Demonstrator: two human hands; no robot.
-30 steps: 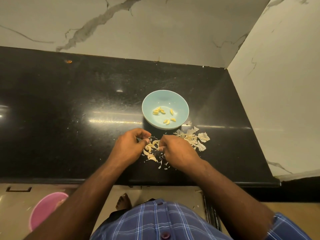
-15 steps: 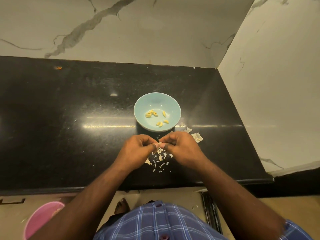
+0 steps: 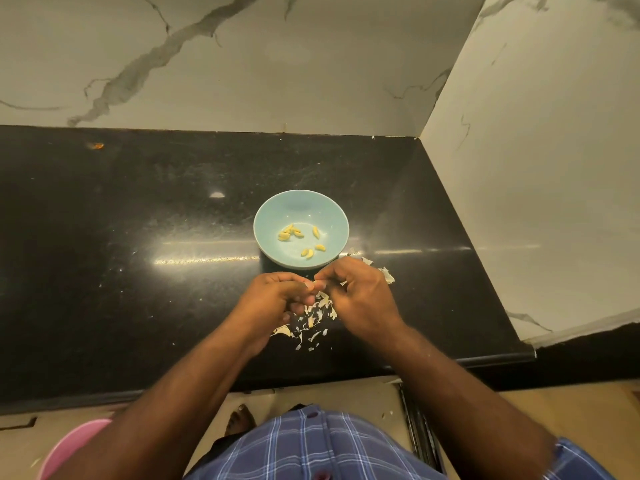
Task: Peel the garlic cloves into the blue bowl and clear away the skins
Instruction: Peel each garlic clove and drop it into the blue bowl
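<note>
A light blue bowl (image 3: 300, 206) sits on the black counter and holds several peeled yellowish garlic cloves (image 3: 289, 233). Just in front of it, my left hand (image 3: 273, 301) and my right hand (image 3: 360, 292) meet fingertip to fingertip, both pinching a small garlic clove (image 3: 313, 285) that is mostly hidden between the fingers. Loose white garlic skins (image 3: 313, 322) lie scattered on the counter under and between the hands. More skins (image 3: 386, 273) poke out beyond my right hand, near the bowl's right side.
The black counter (image 3: 138, 271) ends at marble walls behind and to the right. Its front edge runs just below my forearms. A pink bucket (image 3: 69, 445) stands on the floor at lower left, and a bare foot (image 3: 239, 419) shows beneath the counter edge.
The hands have stayed together at the clove, shifting only slightly while working it. The camera view has drifted, so the bowl and counter sit a little differently in frame.
</note>
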